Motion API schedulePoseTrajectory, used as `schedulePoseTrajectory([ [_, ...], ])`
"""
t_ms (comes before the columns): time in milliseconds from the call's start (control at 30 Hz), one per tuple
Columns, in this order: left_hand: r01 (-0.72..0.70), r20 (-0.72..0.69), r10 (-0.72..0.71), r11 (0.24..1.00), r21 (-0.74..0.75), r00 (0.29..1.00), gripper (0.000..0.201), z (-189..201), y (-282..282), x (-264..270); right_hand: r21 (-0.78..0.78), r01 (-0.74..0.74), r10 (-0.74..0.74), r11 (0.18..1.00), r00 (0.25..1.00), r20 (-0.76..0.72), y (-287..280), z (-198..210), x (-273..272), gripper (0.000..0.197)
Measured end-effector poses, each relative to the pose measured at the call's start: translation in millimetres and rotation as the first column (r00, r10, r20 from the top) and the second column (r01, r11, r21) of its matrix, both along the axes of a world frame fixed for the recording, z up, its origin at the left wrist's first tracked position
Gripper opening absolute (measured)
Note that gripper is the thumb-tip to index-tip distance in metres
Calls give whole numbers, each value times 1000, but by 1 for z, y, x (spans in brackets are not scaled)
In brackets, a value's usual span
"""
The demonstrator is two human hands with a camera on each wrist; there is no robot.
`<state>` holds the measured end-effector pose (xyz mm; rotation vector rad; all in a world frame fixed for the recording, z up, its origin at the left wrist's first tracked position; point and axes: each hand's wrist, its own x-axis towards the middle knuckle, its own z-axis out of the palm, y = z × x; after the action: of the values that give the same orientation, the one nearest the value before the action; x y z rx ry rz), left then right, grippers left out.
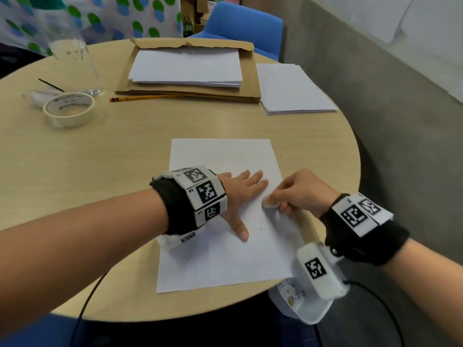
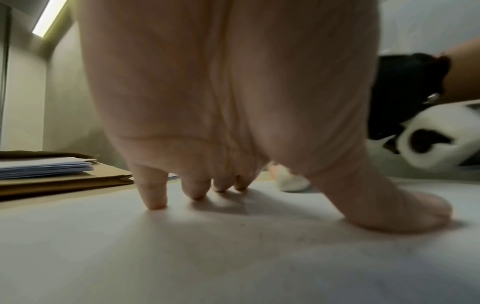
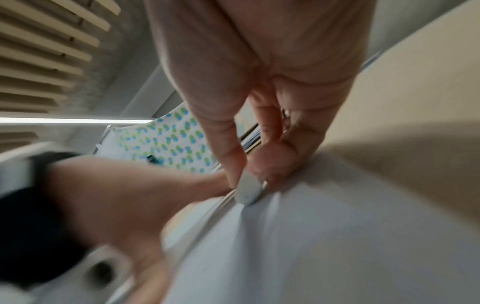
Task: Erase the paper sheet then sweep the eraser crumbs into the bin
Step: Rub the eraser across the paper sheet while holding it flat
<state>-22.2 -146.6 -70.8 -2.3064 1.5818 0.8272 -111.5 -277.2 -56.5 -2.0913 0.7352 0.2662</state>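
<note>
A white paper sheet (image 1: 220, 256) lies on the round wooden table (image 1: 100, 171) near its front right edge. My left hand (image 1: 240, 196) presses flat on the sheet with straight, spread fingers (image 2: 153, 193). My right hand (image 1: 298, 194) pinches a small white eraser (image 1: 269, 203) and holds it against the sheet's right part, beside the left fingertips. In the right wrist view the eraser (image 3: 248, 190) sits between thumb and fingers on the sheet (image 3: 324, 246), blurred. Faint dark specks lie on the sheet by my left thumb. A white bin (image 1: 308, 311) hangs below the table's front right edge.
A roll of masking tape (image 1: 69, 108) and a clear plastic bag sit at the left. A pencil (image 1: 145, 97) lies mid-table. A brown envelope (image 1: 250, 78) carries a paper stack (image 1: 186, 66); another stack (image 1: 293, 88) lies right. A blue chair (image 1: 240, 23) stands behind.
</note>
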Motion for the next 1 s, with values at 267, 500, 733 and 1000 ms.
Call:
schedulePoseTrajectory([
  [267,1,-3,-1,1000,8,1000,124,0,1,0,77,-122,131,990,984,-123,13,1,-16,17],
  [500,5,3,-5,1000,10,1000,124,0,1,0,98,-101,110,990,990,-94,18,-1,-20,16],
  [733,4,-5,-4,1000,-8,1000,125,-1,2,-1,43,82,-83,996,996,28,0,1,6,10],
  [1000,-1,2,1,1000,-8,1000,126,-1,2,1,52,-3,6,999,998,-62,11,-2,-2,12],
])
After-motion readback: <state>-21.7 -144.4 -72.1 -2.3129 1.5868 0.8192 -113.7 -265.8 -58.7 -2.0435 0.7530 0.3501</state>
